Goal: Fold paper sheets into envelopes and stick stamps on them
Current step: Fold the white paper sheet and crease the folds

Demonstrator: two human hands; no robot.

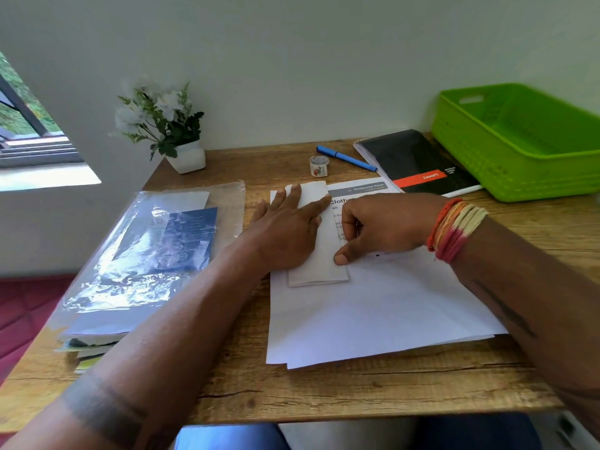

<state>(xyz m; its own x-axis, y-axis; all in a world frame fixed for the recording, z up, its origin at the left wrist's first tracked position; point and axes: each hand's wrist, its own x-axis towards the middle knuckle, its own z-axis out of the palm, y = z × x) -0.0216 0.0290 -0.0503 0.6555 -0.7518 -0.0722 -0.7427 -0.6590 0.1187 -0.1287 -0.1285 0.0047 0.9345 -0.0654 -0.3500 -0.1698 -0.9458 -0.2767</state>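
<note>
The folded paper lies lengthwise on top of the stack of white sheets, near the stack's far left corner. The left hand lies flat and open on the folded paper's left half, gripping nothing. The right hand is curled, thumb and fingertips pressing the folded paper's right edge. The fold could skew if the loose sheets beneath slide under that pressure. Beyond the stack sit a roll of tape, a blue pen and a notebook; a green basket stands to the far right.
</note>
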